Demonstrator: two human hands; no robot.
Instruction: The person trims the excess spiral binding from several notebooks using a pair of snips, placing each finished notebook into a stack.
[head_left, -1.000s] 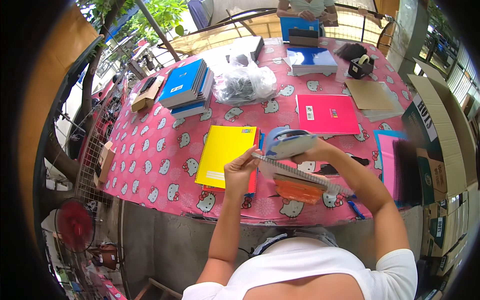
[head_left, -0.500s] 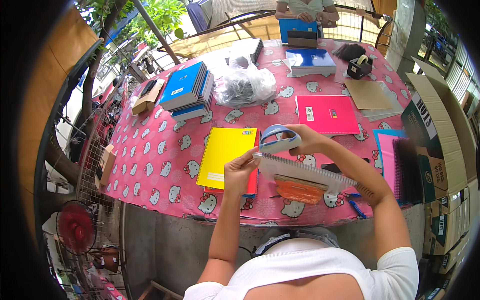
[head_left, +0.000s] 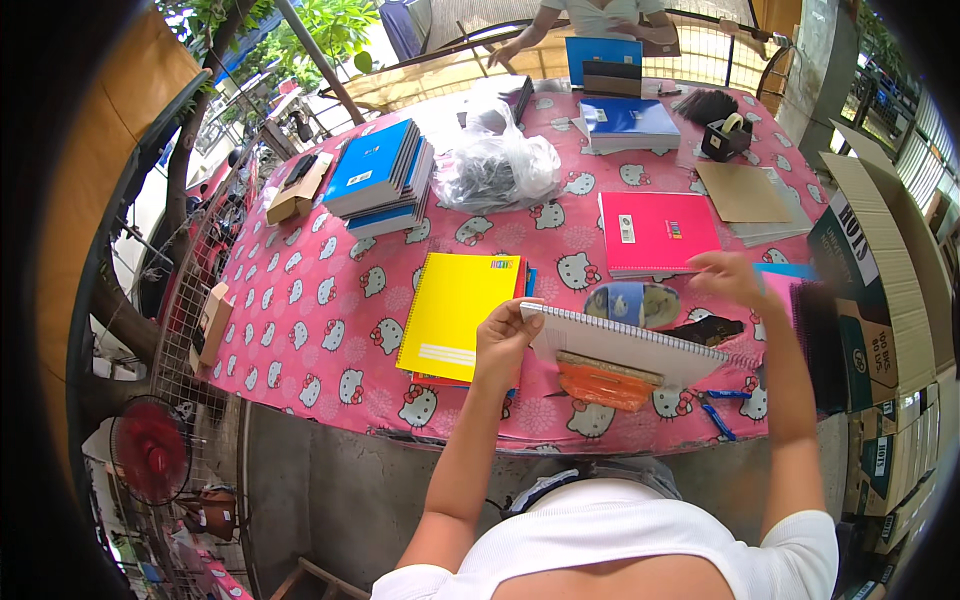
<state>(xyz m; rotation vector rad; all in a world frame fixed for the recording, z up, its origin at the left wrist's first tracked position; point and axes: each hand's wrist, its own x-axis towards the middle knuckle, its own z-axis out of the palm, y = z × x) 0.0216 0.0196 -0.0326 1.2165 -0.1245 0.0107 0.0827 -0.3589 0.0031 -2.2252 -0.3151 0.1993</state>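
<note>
My left hand (head_left: 503, 340) pinches the left end of a white spiral notebook (head_left: 625, 345). The notebook stands on its edge with its coil along the top, slanting down to the right. Against its near side is an orange-wrapped block (head_left: 605, 388) with a wooden top. My right hand (head_left: 732, 280) is raised above the notebook's right part, slightly blurred, with fingers apart and nothing seen in them. A rounded blue and pale tool (head_left: 632, 305) with a loop handle lies just behind the notebook. Blue-handled cutting pliers (head_left: 715, 415) rest near the table's front edge.
A yellow notebook (head_left: 460, 310) tops a small pile at left; a pink notebook (head_left: 655, 232) lies behind. Farther back are blue notebooks (head_left: 375, 170), a plastic bag (head_left: 497, 170) and a tape dispenser (head_left: 727, 138). Cartons (head_left: 870, 270) stand at right. Another person (head_left: 605, 20) is across the table.
My right hand has let go of the blue tool, which now lies on the table, and has moved right. My left hand still holds the notebook. The person opposite has stretched out an arm.
</note>
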